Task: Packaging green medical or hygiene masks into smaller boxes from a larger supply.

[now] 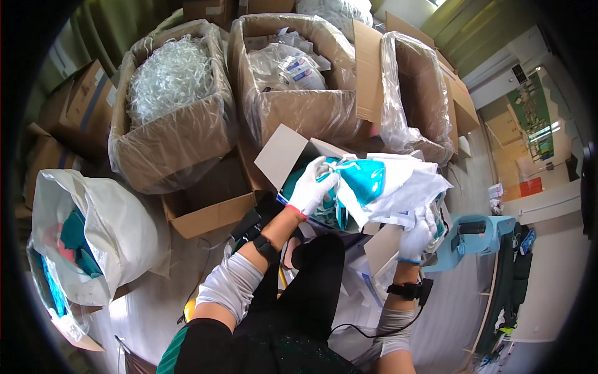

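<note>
Both my hands wear white knitted gloves and work over an open carton (281, 149) of teal packages. My left hand (313, 187), with a red cuff, has its fingers bent around the left edge of a glossy teal packet (361, 177). White plastic bags (405, 187) lie spread over and beside that packet. At their lower right, my right hand (416, 240), with a blue cuff, is closed on the bags' edge. Its fingertips are partly hidden. Whether the teal packet sits inside a white bag or under it, I cannot tell.
Beyond stand plastic-lined cartons, one with clear shredded strips (171, 75), one with printed wrappers (299, 68), and another lined carton (417, 93) at right. A white sack (118, 230) with teal pieces is at left. A light-blue plastic stool (473, 249) stands at right.
</note>
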`<state>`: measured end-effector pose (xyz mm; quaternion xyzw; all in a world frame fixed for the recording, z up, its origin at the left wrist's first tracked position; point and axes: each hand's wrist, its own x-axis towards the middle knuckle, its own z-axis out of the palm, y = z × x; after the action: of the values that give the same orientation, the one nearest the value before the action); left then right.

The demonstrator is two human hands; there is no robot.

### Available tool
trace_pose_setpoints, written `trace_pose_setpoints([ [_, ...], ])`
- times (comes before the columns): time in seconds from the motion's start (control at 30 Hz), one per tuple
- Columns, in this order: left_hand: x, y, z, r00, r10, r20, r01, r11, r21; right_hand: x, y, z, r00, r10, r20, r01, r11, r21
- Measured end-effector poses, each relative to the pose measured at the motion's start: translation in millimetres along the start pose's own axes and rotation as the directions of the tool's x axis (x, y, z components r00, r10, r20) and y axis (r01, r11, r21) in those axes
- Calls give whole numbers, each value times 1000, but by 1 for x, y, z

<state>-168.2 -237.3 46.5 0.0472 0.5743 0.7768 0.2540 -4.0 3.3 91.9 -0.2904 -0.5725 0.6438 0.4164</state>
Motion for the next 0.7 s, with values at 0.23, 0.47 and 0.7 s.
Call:
trace_pose_setpoints([
  [0.23,21,5,-1,971,97,219,-100,995,4,4,7,-27,820,-474,321,518,379,-767],
  [0.47,36,-21,-32,981,188,-49,-135,839,527,4,-11,-45,899,-395,187,358,418,-835],
  [0.7,8,0,10,872,489,22,-378,645,664,-15,-5,-38,995,77,66,-70,992,-106],
])
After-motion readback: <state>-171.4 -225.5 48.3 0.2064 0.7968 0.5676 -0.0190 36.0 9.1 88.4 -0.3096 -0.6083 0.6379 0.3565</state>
